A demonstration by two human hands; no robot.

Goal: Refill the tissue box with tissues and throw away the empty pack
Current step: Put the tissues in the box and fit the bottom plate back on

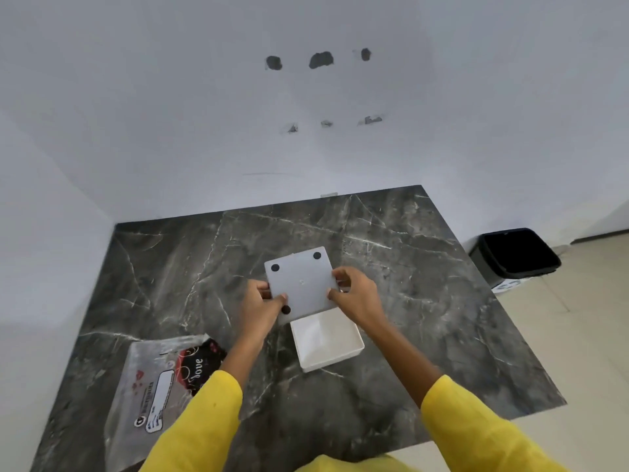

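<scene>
Holding the tissue box base panel (301, 284) by its side edges, your left hand (260, 306) pinches it at nine o'clock and your right hand (354, 294) at three, both closed on it. Its black rubber feet face you. The open white box shell (326, 342) sits on the marble table (425, 301) at six o'clock, just under the panel, with what looks like tissue inside. Square the panel's corners over the shell before pressing, and keep your fingertips off the rim. The empty-looking pack (153, 386) lies at seven o'clock; the black bin (517, 255) waits on the floor at two o'clock.
</scene>
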